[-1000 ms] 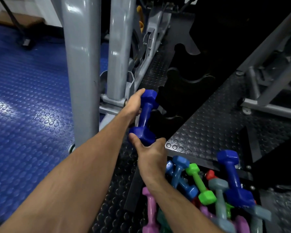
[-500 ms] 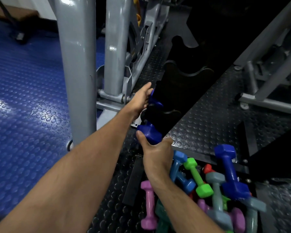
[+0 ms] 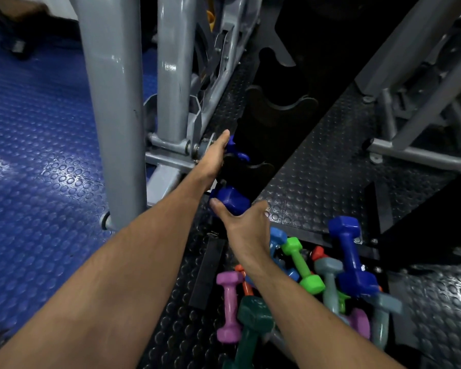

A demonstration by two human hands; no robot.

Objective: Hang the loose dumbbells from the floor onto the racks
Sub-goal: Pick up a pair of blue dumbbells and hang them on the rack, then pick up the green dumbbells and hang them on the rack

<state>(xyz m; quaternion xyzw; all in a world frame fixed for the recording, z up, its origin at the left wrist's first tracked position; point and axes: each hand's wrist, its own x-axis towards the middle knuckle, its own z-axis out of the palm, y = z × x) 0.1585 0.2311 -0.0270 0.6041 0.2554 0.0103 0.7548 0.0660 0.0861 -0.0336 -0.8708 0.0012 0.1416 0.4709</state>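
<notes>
A dark blue dumbbell (image 3: 233,201) sits in a low cradle of the black rack (image 3: 277,115), its handle hidden behind the cradle. My left hand (image 3: 214,158) lies along its far head with fingers stretched out. My right hand (image 3: 244,225) cups the near head from below, thumb on its left side. A pile of loose dumbbells lies on the floor by my right forearm: pink (image 3: 228,307), dark green (image 3: 250,328), bright green (image 3: 302,265), light blue (image 3: 277,237), grey (image 3: 329,280) and a large dark blue one (image 3: 350,259).
Grey machine posts (image 3: 112,115) stand close on the left, over blue studded flooring (image 3: 37,169). Another grey frame (image 3: 415,145) sits at the right. Higher rack cradles (image 3: 282,102) hold nothing. Black studded mat (image 3: 330,169) lies around the rack.
Both hands carried the blue dumbbell down into the low rack cradle. My left hand went from gripping its far head to lying flat along it.
</notes>
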